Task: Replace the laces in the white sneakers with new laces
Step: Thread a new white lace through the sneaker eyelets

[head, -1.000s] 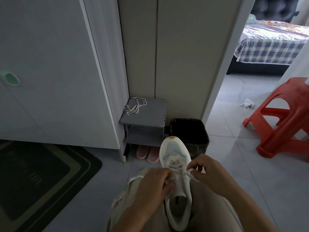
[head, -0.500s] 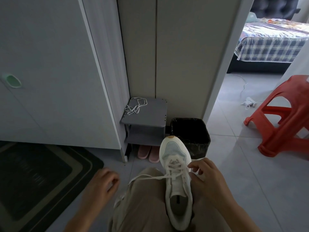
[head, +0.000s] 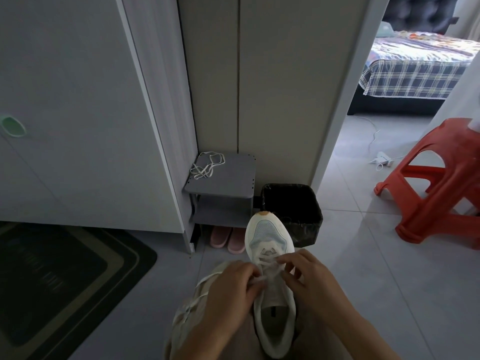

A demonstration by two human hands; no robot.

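Left hand [head: 228,289] and right hand [head: 309,276] each pinch the lace [head: 266,257] atop the sneaker [head: 268,229], where an uneven tug could, I judge, pull one end back through its eyelet.

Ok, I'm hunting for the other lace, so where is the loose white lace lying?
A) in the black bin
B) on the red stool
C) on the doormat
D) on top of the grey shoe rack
D: the loose white lace lies tangled on the top shelf of the grey shoe rack.
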